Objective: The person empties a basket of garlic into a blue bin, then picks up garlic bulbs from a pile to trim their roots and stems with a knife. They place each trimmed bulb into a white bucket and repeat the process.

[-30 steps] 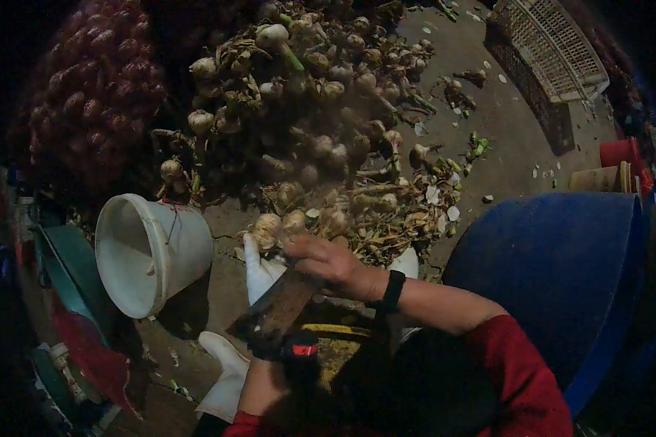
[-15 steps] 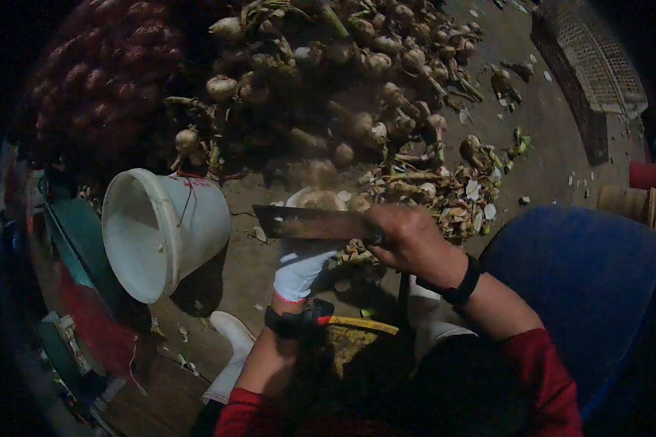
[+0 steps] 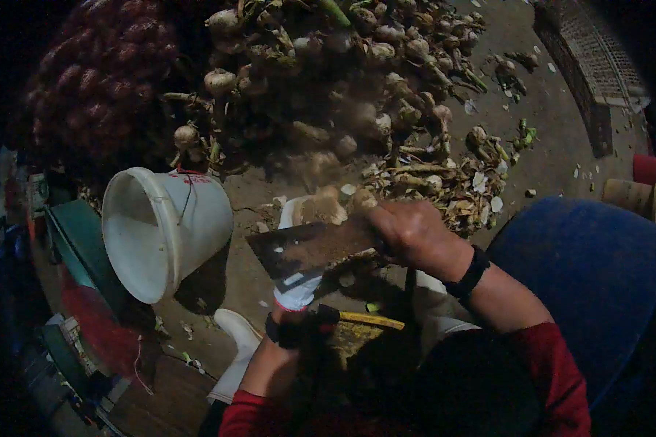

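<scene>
The right hand [image 3: 412, 233] is closed tight round the handle of a cleaver [image 3: 310, 247]. Half a second ago the blade was level and edge-on; now it has tipped and dropped, its broad face lying across the gloved left hand [image 3: 297, 293]. That hand seems curled round a garlic bulb [image 3: 322, 207] at mid-frame, just below the garlic pile [image 3: 342, 80]. This looks like a trimming stroke on the bulb. A white bucket [image 3: 160, 218] lies left.

Bucket [image 3: 160, 233] left of cleaver [image 3: 306, 247]; garlic heap [image 3: 328, 87] behind (crate [image 3: 590, 80] far rt).
</scene>
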`<state>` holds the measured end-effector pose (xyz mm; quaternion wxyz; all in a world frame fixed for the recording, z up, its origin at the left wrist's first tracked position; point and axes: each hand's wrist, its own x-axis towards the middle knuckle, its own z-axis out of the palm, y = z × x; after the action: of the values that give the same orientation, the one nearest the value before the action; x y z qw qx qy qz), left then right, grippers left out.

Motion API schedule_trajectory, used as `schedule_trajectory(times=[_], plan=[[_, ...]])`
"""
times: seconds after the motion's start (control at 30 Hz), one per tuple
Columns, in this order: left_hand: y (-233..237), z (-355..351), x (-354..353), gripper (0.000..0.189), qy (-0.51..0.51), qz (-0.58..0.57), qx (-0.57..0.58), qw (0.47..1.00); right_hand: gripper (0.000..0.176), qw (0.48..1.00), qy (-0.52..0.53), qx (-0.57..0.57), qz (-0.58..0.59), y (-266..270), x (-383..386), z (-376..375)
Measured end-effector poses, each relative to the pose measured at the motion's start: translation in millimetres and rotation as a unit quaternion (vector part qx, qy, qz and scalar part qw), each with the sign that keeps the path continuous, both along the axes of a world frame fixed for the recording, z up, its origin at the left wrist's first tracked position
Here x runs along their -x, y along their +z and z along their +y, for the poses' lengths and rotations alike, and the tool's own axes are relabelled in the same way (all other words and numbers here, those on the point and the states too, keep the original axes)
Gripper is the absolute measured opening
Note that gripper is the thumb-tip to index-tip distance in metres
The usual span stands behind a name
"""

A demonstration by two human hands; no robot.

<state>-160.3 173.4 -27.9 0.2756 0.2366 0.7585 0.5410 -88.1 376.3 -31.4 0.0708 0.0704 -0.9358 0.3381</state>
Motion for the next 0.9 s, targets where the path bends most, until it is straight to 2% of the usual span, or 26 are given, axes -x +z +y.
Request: schedule_trajectory(times=[0.13,0.2,0.23,0.27,0.3,0.33,0.37,0.4,0.43,0.5,0.53,0.57,0.6,0.63,0.7,0.73,0.77,0.83,0.87,0.9], plan=[[-4,-4,-2,0.052,-0.025,0.061,-0.008,0.998,0.021,0.999,0.005,0.008,0.040,-34,-1,4],[4,1,-1,0.052,-0.037,0.084,-0.023,0.995,0.027,0.998,0.006,-0.019,0.057,-43,1,10],[13,2,-3,0.052,-0.027,0.064,-0.035,0.997,0.027,0.998,0.003,-0.018,0.053,-56,-2,25],[25,8,-5,0.053,-0.018,0.038,-0.063,0.997,0.026,0.998,-0.058,-0.011,-0.031,-72,-7,50],[22,6,-10,0.064,0.081,-0.162,0.056,0.982,0.025,0.986,-0.121,-0.004,-0.114,-79,-11,61],[24,16,-8,0.068,0.078,-0.094,0.011,0.992,0.025,0.987,-0.112,-0.003,-0.115,-70,-10,52],[26,28,-1,0.072,0.075,-0.019,-0.035,0.996,0.029,0.983,-0.135,0.093,-0.081,-53,-8,36],[23,31,4,0.072,0.076,-0.013,-0.043,0.996,0.034,0.968,-0.164,0.183,-0.043,-40,-8,22],[13,37,10,0.074,0.076,-0.023,-0.033,0.996,0.036,0.966,-0.167,0.188,-0.060,-35,-8,5],[4,40,11,0.077,0.079,-0.045,-0.010,0.996,0.034,0.936,-0.156,0.267,-0.169,-7,-6,-8],[3,40,11,0.077,0.080,-0.018,0.012,0.997,0.034,0.931,-0.162,0.274,-0.177,0,-7,-13],[3,41,13,0.078,0.082,0.014,0.028,0.996,0.032,0.879,-0.199,0.380,-0.207,6,-4,-13],[-4,36,13,0.084,0.075,-0.013,0.007,0.997,0.030,0.818,-0.228,0.476,-0.228,9,1,-9],[-12,34,15,0.084,0.076,-0.010,0.003,0.997,0.030,0.821,-0.227,0.473,-0.225,10,3,-8],[-20,31,15,0.080,0.076,-0.091,-0.114,0.986,0.027,0.830,-0.207,0.488,-0.173,10,0,-13],[-14,35,7,0.069,0.135,-0.270,-0.220,0.927,0.027,0.890,-0.179,0.402,-0.122,-2,-3,-10],[-17,36,3,0.069,0.135,-0.270,-0.220,0.927,0.027,0.890,-0.179,0.402,-0.123,-6,-4,-9],[-21,37,-3,0.057,0.216,-0.357,-0.322,0.850,0.028,0.929,-0.219,0.299,-0.010,-9,-6,-9],[-17,38,-7,0.059,0.221,-0.407,-0.354,0.813,0.028,0.929,-0.219,0.299,-0.011,-10,-7,-8],[-18,38,-9,0.059,0.221,-0.407,-0.355,0.812,0.028,0.932,-0.228,0.281,-0.014,-11,-7,-6]])
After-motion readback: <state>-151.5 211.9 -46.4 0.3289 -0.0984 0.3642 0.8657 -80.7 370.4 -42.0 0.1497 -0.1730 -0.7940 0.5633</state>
